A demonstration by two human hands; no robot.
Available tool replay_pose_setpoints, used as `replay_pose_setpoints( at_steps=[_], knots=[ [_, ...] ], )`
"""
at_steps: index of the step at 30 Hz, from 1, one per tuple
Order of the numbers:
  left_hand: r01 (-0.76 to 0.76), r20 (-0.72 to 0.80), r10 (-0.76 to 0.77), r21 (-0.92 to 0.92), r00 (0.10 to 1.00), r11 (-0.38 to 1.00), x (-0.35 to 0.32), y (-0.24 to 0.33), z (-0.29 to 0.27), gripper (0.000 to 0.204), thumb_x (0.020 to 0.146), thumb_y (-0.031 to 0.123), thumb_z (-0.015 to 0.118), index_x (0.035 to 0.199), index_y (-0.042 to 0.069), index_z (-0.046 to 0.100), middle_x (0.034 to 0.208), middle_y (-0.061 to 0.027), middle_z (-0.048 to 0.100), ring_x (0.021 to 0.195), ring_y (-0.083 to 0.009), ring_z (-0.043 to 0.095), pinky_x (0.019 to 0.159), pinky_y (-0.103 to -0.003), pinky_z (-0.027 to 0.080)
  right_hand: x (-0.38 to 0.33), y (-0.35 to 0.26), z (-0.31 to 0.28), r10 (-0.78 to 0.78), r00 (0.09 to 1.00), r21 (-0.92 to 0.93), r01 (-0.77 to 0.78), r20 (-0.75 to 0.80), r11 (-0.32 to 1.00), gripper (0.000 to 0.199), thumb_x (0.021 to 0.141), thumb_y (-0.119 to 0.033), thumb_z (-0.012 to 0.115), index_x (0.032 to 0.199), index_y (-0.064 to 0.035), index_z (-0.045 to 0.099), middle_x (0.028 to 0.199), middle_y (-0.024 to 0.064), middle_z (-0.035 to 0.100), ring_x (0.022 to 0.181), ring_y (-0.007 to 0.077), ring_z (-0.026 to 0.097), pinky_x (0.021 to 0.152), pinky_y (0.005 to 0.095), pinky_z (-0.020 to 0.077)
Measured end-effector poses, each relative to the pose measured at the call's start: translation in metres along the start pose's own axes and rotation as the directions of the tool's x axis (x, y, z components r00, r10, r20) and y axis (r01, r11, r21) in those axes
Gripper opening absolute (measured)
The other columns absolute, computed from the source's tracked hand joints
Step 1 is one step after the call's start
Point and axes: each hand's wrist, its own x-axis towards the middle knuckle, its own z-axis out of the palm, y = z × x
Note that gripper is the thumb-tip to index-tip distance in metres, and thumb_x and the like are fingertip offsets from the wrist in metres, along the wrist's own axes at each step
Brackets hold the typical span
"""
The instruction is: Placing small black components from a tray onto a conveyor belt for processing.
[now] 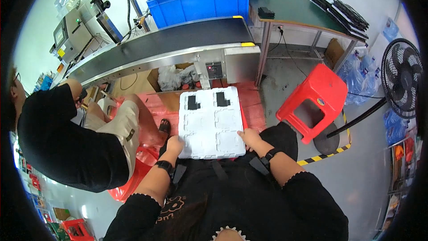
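Observation:
A white moulded tray rests flat across my lap, with shaped recesses pressed into it. Two flat black pieces lie in its far recesses, one black piece at the left and another black piece at the right. My left hand is closed on the tray's near left edge. On the near right edge, my right hand grips the same tray, its fingers partly hidden beneath the rim.
Ahead runs a black conveyor belt, with a blue bin behind it. A green-topped table holds stacked black trays. At right stand a red stool and a black fan. A seated person is close on my left.

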Motion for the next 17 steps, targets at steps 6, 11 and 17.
replay_pose_setpoints(
  at_steps=[6, 11, 17],
  knots=[
    [0.121, 0.086, -0.103, -0.248, 0.991, 0.961, -0.004, -0.008, -0.006, 0.031, 0.062, 0.025, 0.069, 0.075, 0.000, 0.059, 0.073, -0.0206, 0.059, 0.071, -0.0354, 0.058, 0.064, -0.041, 0.045, 0.039, 0.006, 0.002, -0.087, 0.987, -0.079, 0.098, 0.132, 0.992, 0.031, 0.079, -0.021, 0.052, 0.091, 0.0069, 0.057, 0.070, 0.0221, 0.061, 0.055, 0.0304, 0.062, 0.043, 0.0394, 0.0496],
    [0.213, 0.238, -0.217, 0.042, 0.947, 0.976, -0.018, 0.014, -0.022, 0.033, 0.071, 0.031, 0.058, 0.090, 0.004, 0.060, 0.095, -0.0183, 0.059, 0.088, -0.0332, 0.057, 0.077, -0.042, 0.047, 0.035, -0.006, -0.009, 0.031, 0.948, -0.133, 0.012, 0.318, 0.991, 0.040, 0.080, -0.033, 0.055, 0.091, 0.0045, 0.058, 0.075, 0.0204, 0.062, 0.059, 0.0285, 0.063, 0.051, 0.0375, 0.0507],
    [0.419, 0.513, -0.313, -0.102, 0.799, 0.902, 0.013, 0.018, -0.004, 0.056, 0.068, 0.023, 0.060, 0.114, -0.005, 0.044, 0.119, -0.0279, 0.044, 0.106, -0.0362, 0.050, 0.088, -0.039, 0.043, 0.089, 0.066, -0.022, -0.602, 0.739, -0.105, 0.653, 0.301, 0.750, 0.072, 0.080, -0.046, 0.052, 0.129, 0.0017, 0.030, 0.120, 0.0227, 0.046, 0.118, 0.0276, 0.041, 0.099, 0.0393, 0.0322]
  ],
)
